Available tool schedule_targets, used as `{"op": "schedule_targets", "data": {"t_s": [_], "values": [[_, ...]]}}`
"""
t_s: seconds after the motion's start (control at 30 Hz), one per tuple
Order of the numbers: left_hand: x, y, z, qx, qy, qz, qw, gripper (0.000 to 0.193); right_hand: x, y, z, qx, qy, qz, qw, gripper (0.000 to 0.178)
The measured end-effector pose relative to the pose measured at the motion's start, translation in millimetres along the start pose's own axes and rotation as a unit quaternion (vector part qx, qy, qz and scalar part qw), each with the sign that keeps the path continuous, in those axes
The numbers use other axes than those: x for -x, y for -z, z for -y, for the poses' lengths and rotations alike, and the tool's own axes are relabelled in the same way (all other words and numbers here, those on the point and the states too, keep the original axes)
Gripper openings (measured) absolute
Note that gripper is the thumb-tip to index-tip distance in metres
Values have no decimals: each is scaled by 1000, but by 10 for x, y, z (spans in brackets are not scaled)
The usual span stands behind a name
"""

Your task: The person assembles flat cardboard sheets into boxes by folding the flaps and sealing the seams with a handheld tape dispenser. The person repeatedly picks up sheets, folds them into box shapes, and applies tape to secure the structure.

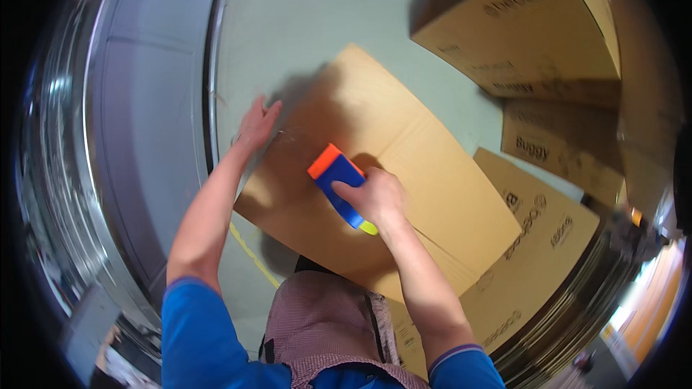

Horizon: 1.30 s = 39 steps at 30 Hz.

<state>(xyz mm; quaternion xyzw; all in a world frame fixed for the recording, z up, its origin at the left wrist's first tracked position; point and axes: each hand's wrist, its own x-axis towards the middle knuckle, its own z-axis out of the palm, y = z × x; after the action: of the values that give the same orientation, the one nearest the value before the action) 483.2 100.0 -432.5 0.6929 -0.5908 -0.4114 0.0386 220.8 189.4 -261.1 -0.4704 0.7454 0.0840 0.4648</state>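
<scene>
A plain brown cardboard box (414,173) stands tilted across the middle of the view, right in front of me; one flat face with a centre seam is turned up. My right hand (378,193) is wrapped round what looks like a blue tape dispenser (337,181). Its wide end is orange, and a yellow-green piece shows at the near end. The dispenser is over the box's face; whether it touches is hard to tell. Beyond the box's left edge, my left hand (258,124) reaches out with fingers apart and nothing in it.
Large printed cartons (526,29) stand at the far right, with another carton (559,148) below them. A stack of flattened cardboard (540,245) lies at the right. Along the left runs a grey metal-edged panel (155,101). Pale green floor (310,0) with a yellow line surrounds the box.
</scene>
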Motion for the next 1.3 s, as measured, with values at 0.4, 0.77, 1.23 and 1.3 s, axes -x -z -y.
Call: {"op": "schedule_targets", "data": {"t_s": [0.4,0.77,1.23,1.3], "values": [[355,-320,-232,23,-112,-66,991,75,1000,258,-2284,-153,65,-3,986,61],[2372,-2372,-2149,-309,-389,-43,867,78,1544,608,-3897,22,-161,26,986,47],[2603,-3163,-2085,-362,-452,-42,814,77,2264,538,-5551,-146,-3,-21,989,45],[2593,-3181,-2077,-359,-460,-46,811,77,2421,450,-5887,-70,-48,-42,995,41]]}}
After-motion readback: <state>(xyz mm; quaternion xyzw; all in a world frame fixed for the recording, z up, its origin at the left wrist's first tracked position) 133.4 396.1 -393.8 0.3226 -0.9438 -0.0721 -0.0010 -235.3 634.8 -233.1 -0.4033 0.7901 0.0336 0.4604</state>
